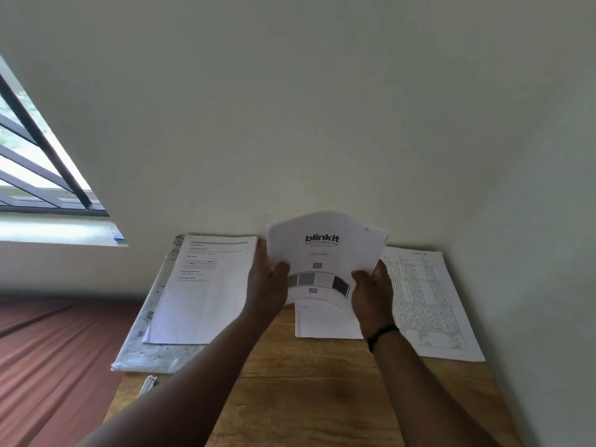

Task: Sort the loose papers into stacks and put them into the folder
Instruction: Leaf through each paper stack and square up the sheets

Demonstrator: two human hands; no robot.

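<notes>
I hold a bundle of white papers (325, 250) upright above the wooden table (309, 391); its front sheet reads "blinkit" with grey squares. My left hand (267, 285) grips the bundle's left edge, thumb on the front. My right hand (372, 295) grips its right edge the same way. Below the bundle lies a stack of white sheets (325, 321) on the table. A printed stack (203, 285) rests on the clear plastic folder (151, 350) at the left. A sheet with a dense table (425, 301) lies at the right by the wall.
The table stands against a pale wall (322, 108). A barred window (38, 162) is at the left above a sill. A bed with a reddish-brown cover (54, 366) lies left of the table. A small metal clip (149, 382) sits at the table's left edge.
</notes>
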